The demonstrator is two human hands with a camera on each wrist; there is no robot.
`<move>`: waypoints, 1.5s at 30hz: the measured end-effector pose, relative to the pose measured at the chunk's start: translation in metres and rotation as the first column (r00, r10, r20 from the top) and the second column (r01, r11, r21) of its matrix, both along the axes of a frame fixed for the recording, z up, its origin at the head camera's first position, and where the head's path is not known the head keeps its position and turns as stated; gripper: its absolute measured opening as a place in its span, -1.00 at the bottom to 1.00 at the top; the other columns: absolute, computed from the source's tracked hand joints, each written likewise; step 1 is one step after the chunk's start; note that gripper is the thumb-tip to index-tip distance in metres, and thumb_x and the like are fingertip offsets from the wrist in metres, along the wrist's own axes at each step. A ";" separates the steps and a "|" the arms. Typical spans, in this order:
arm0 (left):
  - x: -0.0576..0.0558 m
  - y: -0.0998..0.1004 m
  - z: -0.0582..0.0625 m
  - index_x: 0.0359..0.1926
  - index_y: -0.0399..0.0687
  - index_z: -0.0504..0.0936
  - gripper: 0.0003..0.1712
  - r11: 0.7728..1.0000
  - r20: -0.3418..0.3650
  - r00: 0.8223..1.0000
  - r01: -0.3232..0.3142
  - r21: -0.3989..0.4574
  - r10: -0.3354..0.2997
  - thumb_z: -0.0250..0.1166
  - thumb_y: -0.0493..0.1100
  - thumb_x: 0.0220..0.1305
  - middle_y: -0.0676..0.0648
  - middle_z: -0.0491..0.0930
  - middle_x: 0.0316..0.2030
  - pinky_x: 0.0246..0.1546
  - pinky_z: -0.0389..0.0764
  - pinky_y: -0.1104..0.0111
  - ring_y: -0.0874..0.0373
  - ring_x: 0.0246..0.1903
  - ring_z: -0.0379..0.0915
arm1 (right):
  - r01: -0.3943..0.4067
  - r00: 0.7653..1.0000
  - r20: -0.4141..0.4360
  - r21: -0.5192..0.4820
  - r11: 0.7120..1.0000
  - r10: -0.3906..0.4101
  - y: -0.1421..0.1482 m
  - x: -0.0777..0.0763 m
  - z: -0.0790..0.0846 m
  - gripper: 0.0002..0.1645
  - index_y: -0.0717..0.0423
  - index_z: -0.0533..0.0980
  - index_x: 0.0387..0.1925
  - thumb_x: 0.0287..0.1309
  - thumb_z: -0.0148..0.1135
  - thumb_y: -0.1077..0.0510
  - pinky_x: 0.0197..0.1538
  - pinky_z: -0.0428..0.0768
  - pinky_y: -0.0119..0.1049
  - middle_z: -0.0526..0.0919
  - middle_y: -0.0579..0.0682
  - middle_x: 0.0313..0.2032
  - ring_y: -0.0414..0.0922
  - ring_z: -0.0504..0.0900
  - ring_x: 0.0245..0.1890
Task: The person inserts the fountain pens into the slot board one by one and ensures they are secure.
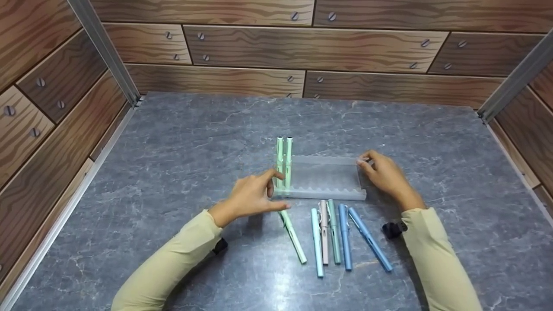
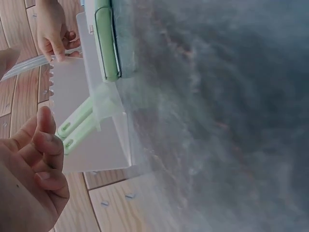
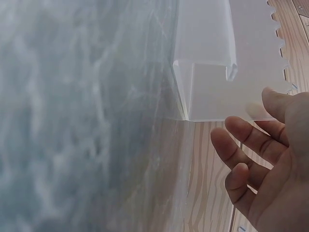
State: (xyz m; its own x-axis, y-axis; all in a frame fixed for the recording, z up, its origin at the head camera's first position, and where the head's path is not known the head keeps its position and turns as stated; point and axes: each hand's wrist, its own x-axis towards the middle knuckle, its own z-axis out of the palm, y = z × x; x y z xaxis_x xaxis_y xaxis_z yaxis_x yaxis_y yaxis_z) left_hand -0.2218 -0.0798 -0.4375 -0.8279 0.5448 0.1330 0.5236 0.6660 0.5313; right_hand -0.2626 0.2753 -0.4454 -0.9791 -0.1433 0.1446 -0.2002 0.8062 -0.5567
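Observation:
A clear, notched pen rack [image 1: 326, 172] stands on the table. Two light green pens [image 1: 288, 149] lie side by side at its left end. My left hand [image 1: 252, 196] is beside that end, thumb and index finger spread apart and nothing between them. Whether a fingertip touches the pens cannot be told. My right hand [image 1: 386, 175] pinches the rack's far right corner between thumb and index finger; in the right wrist view the other fingers [image 3: 236, 154] hang loosely bent. Below the left hand lies a loose light green pen [image 1: 296, 239], its upper end near the thumb.
In front of the rack lie a light blue pen [image 1: 317, 246], a pinkish-grey pen [image 1: 324, 250], a teal pen [image 1: 334, 237], a blue pen [image 1: 345, 242] and a slanted blue pen [image 1: 371, 239]. Wood-patterned walls [image 1: 311, 47] enclose the grey marbled table [image 1: 194, 142].

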 end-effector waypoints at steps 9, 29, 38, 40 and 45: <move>0.010 -0.010 -0.009 0.09 0.09 0.48 -0.24 0.999 0.099 0.995 -0.016 -0.034 0.019 0.40 0.36 -0.07 0.16 0.59 -0.49 -0.53 0.38 0.41 0.34 -0.60 0.35 | -0.004 1.000 0.004 0.011 1.000 0.004 0.001 -0.002 0.002 -0.65 0.28 0.47 -0.06 0.40 0.02 0.05 -0.02 0.51 0.11 0.64 0.31 -0.11 0.19 0.63 -0.15; 0.015 -0.009 -0.015 0.05 0.09 0.49 -0.23 0.990 0.159 0.987 -0.001 -0.143 0.024 0.40 0.39 -0.11 0.22 0.52 -0.55 -0.52 0.36 0.35 0.31 -0.60 0.36 | -0.001 1.000 -0.012 -0.004 1.000 0.001 0.000 0.000 -0.001 -0.69 0.25 0.48 -0.08 0.39 0.04 0.07 -0.05 0.52 0.09 0.65 0.28 -0.13 0.16 0.64 -0.18; 0.015 -0.004 -0.016 0.08 0.07 0.49 -0.19 0.980 0.168 0.986 0.010 -0.199 0.024 0.41 0.39 -0.13 0.19 0.48 -0.59 -0.58 0.33 0.38 0.31 -0.61 0.32 | 0.005 1.000 -0.005 0.022 1.000 -0.005 0.000 -0.001 0.000 -0.67 0.28 0.47 -0.06 0.39 0.04 0.08 -0.07 0.52 0.10 0.64 0.30 -0.10 0.17 0.64 -0.18; 0.015 -0.002 -0.016 0.09 0.07 0.49 -0.19 0.977 0.166 0.986 0.013 -0.213 0.023 0.41 0.38 -0.12 0.19 0.47 -0.59 -0.60 0.31 0.38 0.30 -0.62 0.31 | 0.007 1.000 0.001 0.022 1.000 -0.007 0.000 -0.001 0.000 -0.67 0.28 0.47 -0.06 0.39 0.03 0.07 -0.07 0.52 0.10 0.64 0.30 -0.10 0.17 0.64 -0.19; 0.015 0.000 -0.016 0.11 0.07 0.48 -0.19 0.971 0.172 0.985 0.021 -0.240 0.022 0.41 0.38 -0.11 0.18 0.44 -0.60 -0.60 0.29 0.39 0.30 -0.62 0.29 | 0.004 1.000 0.006 0.012 1.000 -0.004 0.000 0.000 0.000 -0.67 0.27 0.48 -0.07 0.40 0.03 0.06 -0.08 0.52 0.10 0.64 0.30 -0.12 0.16 0.64 -0.20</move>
